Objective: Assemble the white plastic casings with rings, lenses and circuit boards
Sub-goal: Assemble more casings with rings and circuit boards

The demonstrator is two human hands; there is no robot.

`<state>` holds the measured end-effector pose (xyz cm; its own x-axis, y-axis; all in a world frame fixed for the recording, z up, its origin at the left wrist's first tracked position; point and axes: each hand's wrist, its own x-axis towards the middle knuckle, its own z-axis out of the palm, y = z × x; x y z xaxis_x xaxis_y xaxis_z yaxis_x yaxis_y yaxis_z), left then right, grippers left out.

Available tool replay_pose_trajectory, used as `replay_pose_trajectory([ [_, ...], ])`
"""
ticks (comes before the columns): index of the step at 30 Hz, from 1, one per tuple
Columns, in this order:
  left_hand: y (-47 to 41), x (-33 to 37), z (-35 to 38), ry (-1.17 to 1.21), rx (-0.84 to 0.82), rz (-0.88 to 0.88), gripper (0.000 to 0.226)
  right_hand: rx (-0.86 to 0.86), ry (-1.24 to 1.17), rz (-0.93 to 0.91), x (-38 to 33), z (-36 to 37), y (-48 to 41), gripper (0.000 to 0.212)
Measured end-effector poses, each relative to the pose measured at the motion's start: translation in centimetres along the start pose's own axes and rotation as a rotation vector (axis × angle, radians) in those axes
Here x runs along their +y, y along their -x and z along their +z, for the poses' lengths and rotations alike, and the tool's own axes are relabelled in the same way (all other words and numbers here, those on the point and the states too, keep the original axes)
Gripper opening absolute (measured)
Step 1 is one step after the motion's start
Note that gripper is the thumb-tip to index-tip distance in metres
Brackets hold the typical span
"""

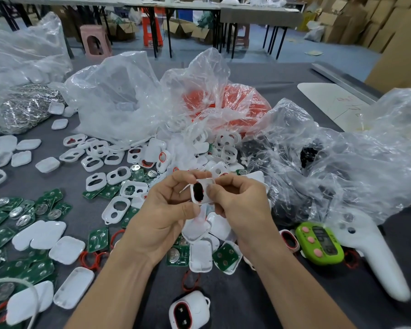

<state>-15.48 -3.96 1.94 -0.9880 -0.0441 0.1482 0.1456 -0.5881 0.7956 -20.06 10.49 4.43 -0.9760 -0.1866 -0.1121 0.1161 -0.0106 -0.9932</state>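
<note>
- While the grey cloth-covered table (259, 74) spreads wide on every side, the work itself is held above its near middle, straight ahead of the person.
- Crumpled clear plastic bags (119, 96) rise behind the hands, well apart from them.
- Flat green circuit boards (97, 239) lie mostly low and to the left among loose white casing shells (94, 181) and thin red rings (91, 260). I judge the left side is the shorter reach for the next board or ring.
- The 2 hands meet at 1 part. The left hand (161, 217) pinches it from the left with thumb and curled fingers, and the right hand (242, 205) pinches it from the right, thumb on the front face.
- That part is a small white rounded plastic casing (205, 182), lifted clear of the table and touching both hands, so neither hand is nearer.
- Its long axis runs roughly away from the person, top end slightly tipped, with its face turned toward the camera.
- A dark oval lens (198, 192) sits in the casing's left half, its long axis parallel to the casing's. Any piece added next would probably have to line up with that axis.
</note>
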Motion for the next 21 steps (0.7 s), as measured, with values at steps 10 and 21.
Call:
replay_pose_trajectory([
  [10, 0.01, 0.04, 0.85, -0.131, 0.059, 0.006, 0.048, -0.115, -0.333, 0.210, -0.20, -0.02, 0.21, 0.013],
  [21, 0.24, 0.79, 0.89, -0.026, 0.010, -0.091, 0.043, -0.355, -0.098, 0.051, -0.89, -0.73, 0.24, 0.016],
])
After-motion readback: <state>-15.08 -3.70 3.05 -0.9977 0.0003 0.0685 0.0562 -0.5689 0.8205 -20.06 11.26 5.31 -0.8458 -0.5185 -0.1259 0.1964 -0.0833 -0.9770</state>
